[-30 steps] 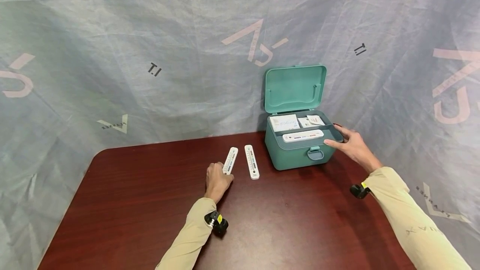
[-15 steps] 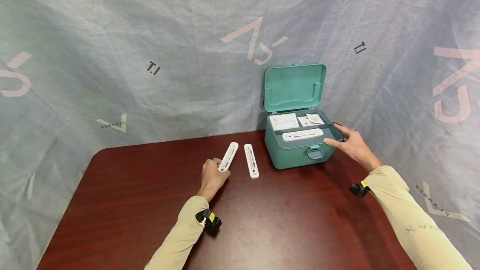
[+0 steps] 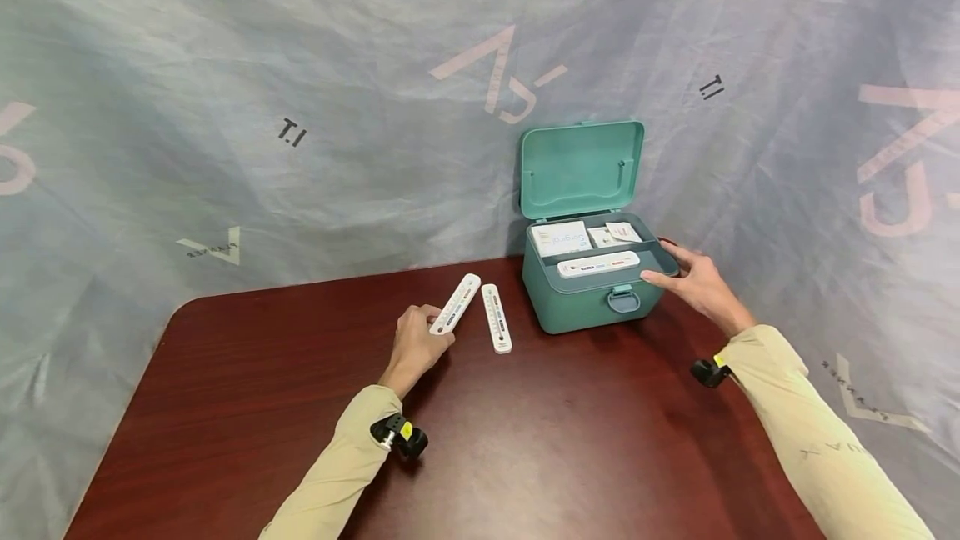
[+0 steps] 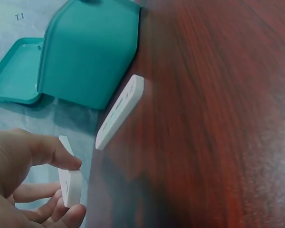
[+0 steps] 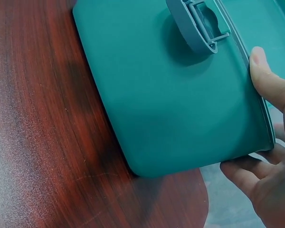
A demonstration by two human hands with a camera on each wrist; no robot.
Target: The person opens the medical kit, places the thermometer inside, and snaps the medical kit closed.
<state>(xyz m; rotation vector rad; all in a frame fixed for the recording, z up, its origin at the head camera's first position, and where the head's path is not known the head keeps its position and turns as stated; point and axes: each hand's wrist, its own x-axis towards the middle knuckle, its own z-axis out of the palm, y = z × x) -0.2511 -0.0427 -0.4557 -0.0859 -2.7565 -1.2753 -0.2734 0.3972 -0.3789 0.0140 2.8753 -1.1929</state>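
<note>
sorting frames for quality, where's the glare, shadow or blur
Head: pale glare on the table; left wrist: shadow beside the held thermometer, print on the loose thermometer too soft to read; right wrist: shadow beside the latch, glare at lower left.

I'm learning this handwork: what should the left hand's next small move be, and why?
Probably carry the held thermometer rightward to the open box: the left hand pinches it near one end, the right hand holds the box at its side, and another thermometer lies inside, in front.

The thermometers (image 3: 457,303) are white, the box (image 3: 573,311) teal.
</note>
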